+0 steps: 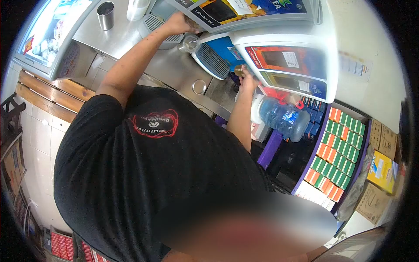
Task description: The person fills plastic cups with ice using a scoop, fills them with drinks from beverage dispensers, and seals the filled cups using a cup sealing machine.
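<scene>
My left hand (178, 25) reaches up to the lemon tea drink dispenser (214, 18). Its fingers curl around something brownish and see-through, partly hidden by the machine's edge. Close below that hand, a clear plastic cup (190, 44) lies tilted beside the drip tray (213, 61) of the blue-and-white dispenser (286, 65). My right hand (248, 80) is at this second machine's lower front corner. It is closed on a small brown, round, cup-like object (239, 70) whose kind I cannot make out.
A steel tumbler (105, 15) stands on the metal counter (168, 65), which has a round hole or ring (199, 87). A large blue water bottle (283, 118) lies near my right forearm. Stacked green and orange boxes (336, 153) fill the right; a lit display case (52, 32) is far left.
</scene>
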The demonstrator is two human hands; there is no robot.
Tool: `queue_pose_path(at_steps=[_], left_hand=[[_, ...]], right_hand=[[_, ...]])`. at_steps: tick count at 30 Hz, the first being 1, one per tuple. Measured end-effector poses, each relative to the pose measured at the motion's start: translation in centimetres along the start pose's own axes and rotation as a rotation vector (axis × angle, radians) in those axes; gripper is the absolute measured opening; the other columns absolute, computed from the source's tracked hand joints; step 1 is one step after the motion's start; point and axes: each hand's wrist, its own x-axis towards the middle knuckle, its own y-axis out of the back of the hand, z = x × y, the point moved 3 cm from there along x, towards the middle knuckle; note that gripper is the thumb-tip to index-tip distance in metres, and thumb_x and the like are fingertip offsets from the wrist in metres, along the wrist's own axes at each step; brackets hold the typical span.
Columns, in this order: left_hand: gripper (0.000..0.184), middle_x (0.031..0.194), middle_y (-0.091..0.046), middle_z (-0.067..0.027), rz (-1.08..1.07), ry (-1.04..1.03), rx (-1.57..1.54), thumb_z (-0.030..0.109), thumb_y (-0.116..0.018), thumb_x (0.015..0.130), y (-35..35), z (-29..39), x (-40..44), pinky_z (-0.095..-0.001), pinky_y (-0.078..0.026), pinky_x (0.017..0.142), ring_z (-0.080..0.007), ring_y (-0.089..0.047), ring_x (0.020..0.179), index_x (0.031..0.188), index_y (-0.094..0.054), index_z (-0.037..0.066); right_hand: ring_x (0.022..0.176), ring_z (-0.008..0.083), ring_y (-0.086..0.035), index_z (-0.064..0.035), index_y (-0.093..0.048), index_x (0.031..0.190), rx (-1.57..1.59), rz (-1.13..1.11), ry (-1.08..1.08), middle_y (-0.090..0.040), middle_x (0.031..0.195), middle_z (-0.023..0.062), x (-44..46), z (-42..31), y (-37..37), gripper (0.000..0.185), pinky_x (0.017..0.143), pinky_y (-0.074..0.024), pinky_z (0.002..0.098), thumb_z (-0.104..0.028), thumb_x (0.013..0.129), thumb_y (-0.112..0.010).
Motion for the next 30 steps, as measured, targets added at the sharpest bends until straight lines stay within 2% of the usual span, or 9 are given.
queue_pose_path(at_steps=[10,15,21,24,28,30], left_hand=[[0.085,0.130,-0.069,-0.0195,-0.032,0.024,-0.026,0.021,-0.099,0.060,0.4,0.7,-0.4,-0.0408,-0.050,0.108,-0.0346,-0.065,0.122,0.133,-0.061,0.001],[0.079,0.127,-0.071,-0.0182,0.014,-0.046,-0.074,0.017,-0.098,0.062,0.8,1.6,-0.8,-0.0398,-0.051,0.107,-0.0329,-0.067,0.119,0.130,-0.063,0.001],[0.074,0.124,-0.072,-0.0154,-0.030,-0.029,-0.076,0.016,-0.098,0.062,0.1,0.2,0.0,-0.0400,-0.052,0.105,-0.0310,-0.067,0.117,0.127,-0.066,0.002],[0.071,0.122,-0.073,-0.0151,-0.073,-0.019,-0.120,0.016,-0.098,0.063,-0.2,-0.1,0.1,-0.0393,-0.053,0.103,-0.0301,-0.068,0.115,0.125,-0.067,0.002],[0.069,0.120,-0.073,-0.0150,-0.063,-0.051,-0.155,0.016,-0.097,0.064,-0.2,0.0,0.0,-0.0387,-0.054,0.102,-0.0291,-0.069,0.113,0.124,-0.067,0.001],[0.070,0.121,-0.073,-0.0150,-0.116,0.013,-0.206,0.016,-0.097,0.064,-0.7,-0.6,0.2,-0.0384,-0.053,0.102,-0.0289,-0.069,0.112,0.125,-0.066,0.001]], right_hand=[[0.126,0.0262,-0.054,-0.0159,-0.050,0.141,0.014,0.006,0.020,-0.056,0.140,0.0037,0.3,0.3,-0.1,0.088,0.091,-0.0437,0.0504,-0.011,0.066,-0.095],[0.124,0.0262,-0.056,-0.0155,-0.051,0.140,0.014,0.023,0.030,-0.057,0.138,0.0036,-0.2,-0.1,-0.2,0.086,0.090,-0.0440,0.0496,-0.010,0.066,-0.095],[0.122,0.0258,-0.058,-0.0147,-0.052,0.139,0.026,-0.013,0.076,-0.058,0.137,0.0040,0.6,0.6,-0.1,0.083,0.089,-0.0449,0.0499,-0.010,0.068,-0.094],[0.117,0.0241,-0.061,-0.0143,-0.053,0.139,0.039,-0.016,0.091,-0.061,0.133,0.0034,1.1,1.1,0.0,0.081,0.089,-0.0460,0.0484,-0.010,0.069,-0.094],[0.113,0.0216,-0.063,-0.0147,-0.053,0.139,0.028,-0.012,0.117,-0.063,0.129,0.0028,0.7,0.9,0.0,0.080,0.082,-0.0489,0.0430,-0.008,0.071,-0.093],[0.112,0.0212,-0.063,-0.0147,-0.053,0.139,-0.004,0.004,0.111,-0.063,0.129,0.0029,0.1,0.7,-0.2,0.079,0.079,-0.0496,0.0413,-0.007,0.071,-0.093]])
